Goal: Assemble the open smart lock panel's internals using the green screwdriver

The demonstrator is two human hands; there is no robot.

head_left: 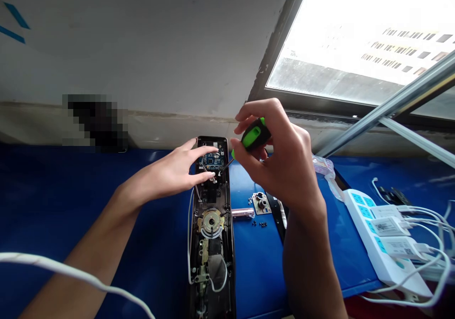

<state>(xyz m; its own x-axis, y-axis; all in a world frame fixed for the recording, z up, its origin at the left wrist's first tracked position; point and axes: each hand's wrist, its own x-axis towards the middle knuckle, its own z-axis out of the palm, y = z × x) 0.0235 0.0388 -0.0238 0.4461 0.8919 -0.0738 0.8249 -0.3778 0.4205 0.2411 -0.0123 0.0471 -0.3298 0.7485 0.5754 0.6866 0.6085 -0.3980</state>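
I can read no text anywhere; the white chargers (386, 225) on the power strip (369, 236) seem to carry printed labels, too small to make out.

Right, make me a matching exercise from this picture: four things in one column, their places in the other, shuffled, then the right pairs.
Things:
1. screwdriver
2. circuit board
3. power strip
4. loose screws

Places:
A. on the blue table, just right of the opened lock case
B. far right, with white chargers plugged in
C. gripped in the right hand
D. at the top end of the lock case, under the fingertips of the left hand

Pairs: 1-C, 2-D, 3-B, 4-A
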